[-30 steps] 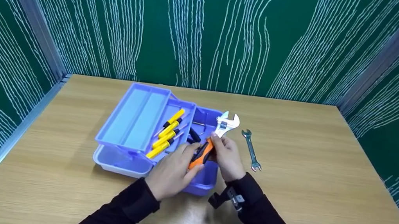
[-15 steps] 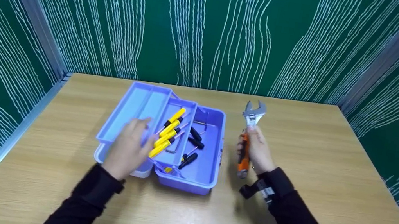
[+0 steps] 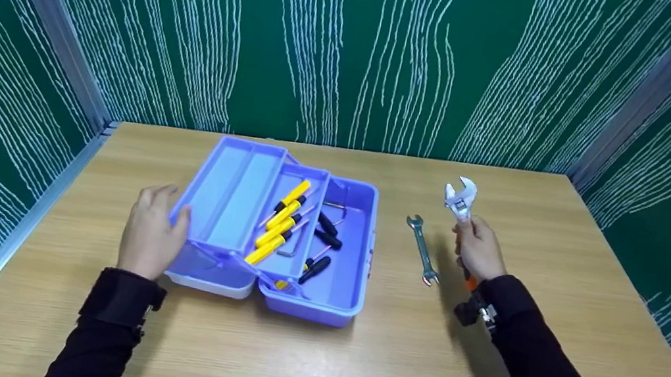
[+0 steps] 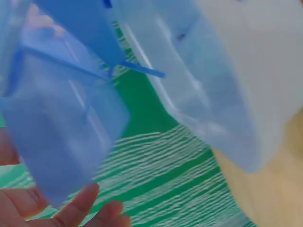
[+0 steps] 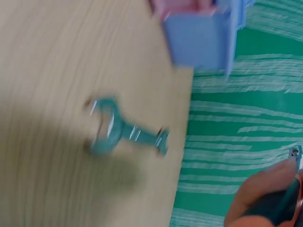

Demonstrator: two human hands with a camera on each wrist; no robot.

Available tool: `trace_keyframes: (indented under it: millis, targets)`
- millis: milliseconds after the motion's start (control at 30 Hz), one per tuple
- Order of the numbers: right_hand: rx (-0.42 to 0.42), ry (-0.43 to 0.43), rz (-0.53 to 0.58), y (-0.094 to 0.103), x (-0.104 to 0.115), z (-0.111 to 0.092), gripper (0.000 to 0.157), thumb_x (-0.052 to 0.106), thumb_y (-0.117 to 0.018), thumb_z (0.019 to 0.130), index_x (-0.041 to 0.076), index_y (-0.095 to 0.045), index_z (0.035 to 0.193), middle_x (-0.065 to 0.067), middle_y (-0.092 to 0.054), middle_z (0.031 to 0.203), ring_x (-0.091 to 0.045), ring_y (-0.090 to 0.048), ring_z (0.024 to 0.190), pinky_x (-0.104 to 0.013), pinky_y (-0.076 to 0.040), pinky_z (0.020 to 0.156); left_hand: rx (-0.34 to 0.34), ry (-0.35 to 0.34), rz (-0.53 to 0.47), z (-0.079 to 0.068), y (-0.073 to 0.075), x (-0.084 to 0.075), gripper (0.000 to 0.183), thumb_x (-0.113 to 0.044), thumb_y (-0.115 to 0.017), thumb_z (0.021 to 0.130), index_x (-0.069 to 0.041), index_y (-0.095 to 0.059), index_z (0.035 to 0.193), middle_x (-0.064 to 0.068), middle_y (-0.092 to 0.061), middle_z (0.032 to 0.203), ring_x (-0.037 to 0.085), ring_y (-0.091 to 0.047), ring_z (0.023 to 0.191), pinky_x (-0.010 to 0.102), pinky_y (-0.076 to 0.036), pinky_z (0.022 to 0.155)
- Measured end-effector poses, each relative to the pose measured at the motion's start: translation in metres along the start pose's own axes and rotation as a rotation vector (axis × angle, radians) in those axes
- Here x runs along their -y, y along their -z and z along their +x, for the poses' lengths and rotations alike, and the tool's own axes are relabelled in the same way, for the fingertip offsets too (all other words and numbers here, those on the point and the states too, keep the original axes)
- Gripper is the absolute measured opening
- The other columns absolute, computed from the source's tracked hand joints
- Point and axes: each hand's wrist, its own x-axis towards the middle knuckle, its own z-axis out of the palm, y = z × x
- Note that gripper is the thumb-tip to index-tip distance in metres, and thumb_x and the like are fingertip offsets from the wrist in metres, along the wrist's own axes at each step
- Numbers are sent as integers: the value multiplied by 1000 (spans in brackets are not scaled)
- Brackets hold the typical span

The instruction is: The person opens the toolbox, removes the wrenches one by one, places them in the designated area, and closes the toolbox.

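In the head view my left hand (image 3: 148, 237) is at the left edge of the light purple upper tray (image 3: 213, 203) of an unfolded toolbox (image 3: 307, 311). Its thumb lies by the rim, and its fingers (image 4: 78, 205) stretch out along the tray's outer side; whether they press on it I cannot tell. My right hand (image 3: 480, 250) grips the orange and black handle of an adjustable wrench (image 3: 461, 201), raised over the table with the steel head pointing away from me. Most of the handle is hidden by the hand. A double open-end wrench (image 3: 423, 249) lies left of it.
Several yellow screwdrivers (image 3: 283, 217) and a hex key lie in the toolbox's middle tray. Black-handled screwdrivers (image 3: 315, 270) are in the deep compartment. The wooden table (image 3: 414, 373) ends against green walls (image 3: 395, 58) with white streaks.
My right hand has carried the adjustable wrench from above the toolbox to the right, past the open-end wrench. My left hand has let go of it and moved left to the tray's edge.
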Motion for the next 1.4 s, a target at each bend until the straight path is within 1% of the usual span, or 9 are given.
trace_keyframes:
  millis: [167, 367, 533, 633, 867, 1033, 1133, 1267, 1400]
  targets:
    - [9, -56, -112, 11, -10, 8, 36, 20, -33, 105, -12, -48, 113, 3, -45, 69, -5, -44, 51, -21, -42, 44, 73, 85, -44, 0, 0, 9, 53, -19, -50, 99, 12, -42, 140, 35, -47, 137, 49, -51, 122, 57, -40, 106]
    - [6, -73, -373, 16, -20, 18, 34, 20, -38, 104, -10, -52, 102, -3, -49, 72, -14, -49, 61, -26, -41, 55, 94, 114, -113, 0, -1, 11, 46, -15, -46, 100, 15, -46, 135, 36, -55, 129, 48, -54, 121, 55, -42, 105]
    - [70, -119, -498, 17, -25, 21, 44, 19, -38, 101, -19, -50, 121, -29, -59, 104, -38, -56, 94, -44, -49, 80, 104, 123, -132, 0, -1, 9, 41, -10, -42, 100, 15, -51, 130, 35, -61, 119, 43, -61, 106, 54, -48, 95]
    - [94, -143, -521, 18, -28, 23, 46, 17, -39, 98, -19, -48, 126, -35, -57, 119, -42, -55, 106, -51, -47, 92, 107, 129, -138, -1, -1, 8, 41, -8, -40, 99, 16, -50, 131, 36, -61, 118, 44, -62, 106, 54, -49, 94]
    - [107, -210, -533, 23, -37, 29, 28, 14, -45, 93, -10, -55, 102, -13, -55, 88, -25, -53, 78, -29, -44, 66, 106, 134, -131, -2, -1, 7, 40, -4, -38, 97, 16, -50, 130, 37, -59, 122, 48, -59, 113, 56, -47, 98]
    - [152, -240, -522, 27, -43, 32, 43, 13, -46, 93, -17, -52, 123, -18, -58, 101, -24, -53, 83, -26, -43, 69, 107, 131, -133, -2, -2, 8, 40, -4, -38, 97, 16, -51, 129, 37, -60, 121, 48, -59, 113, 56, -47, 98]
    - [167, -233, -504, 30, -45, 33, 50, 12, -46, 92, -19, -46, 131, -17, -65, 95, -18, -58, 75, -25, -47, 65, 106, 129, -138, -2, -2, 7, 40, -3, -37, 97, 16, -51, 130, 37, -59, 121, 48, -59, 113, 56, -47, 98]
    - [168, -232, -481, 33, -45, 32, 50, 12, -49, 91, -20, -47, 129, -4, -66, 70, -8, -56, 57, -22, -47, 54, 100, 124, -142, -2, -2, 7, 41, -2, -37, 97, 17, -50, 131, 38, -59, 123, 48, -59, 114, 56, -47, 100]
    - [145, -210, -481, 34, -43, 31, 46, 13, -53, 90, -20, -52, 123, -2, -64, 67, -7, -55, 55, -20, -46, 52, 104, 125, -143, -2, -2, 7, 42, -3, -36, 97, 17, -49, 131, 37, -58, 124, 47, -59, 115, 56, -47, 100]
